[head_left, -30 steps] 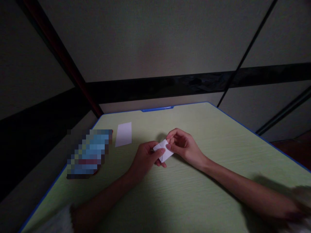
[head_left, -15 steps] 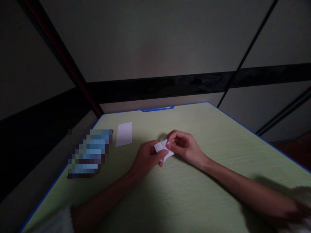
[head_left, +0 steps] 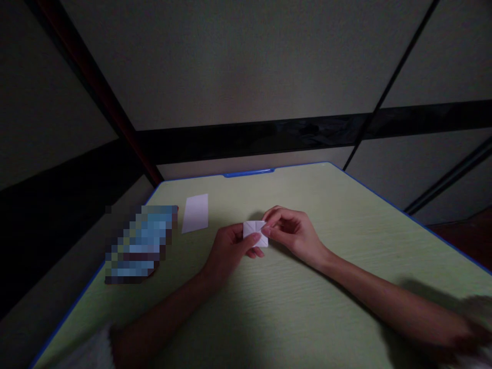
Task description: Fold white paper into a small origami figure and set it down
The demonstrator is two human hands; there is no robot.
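Note:
Between my hands, above the table, is a small folded paper square, white, with crease lines that meet near its middle. My left hand grips its left side, thumb on top and fingers underneath. At the upper right corner my right hand pinches the paper between thumb and forefinger; the fingertips partly cover that corner. To the left of my hands a flat white sheet of paper lies on the table.
The light green table has a blue edge and a blue strip at its far side. A pixelated bluish object lies at the left edge. Behind the table stand pale panels with a black band.
The folded paper has gone from a spread, uneven outline to a neat square, its right flap now flat. My left fingers show more beneath it. Both hands keep nearly the same place.

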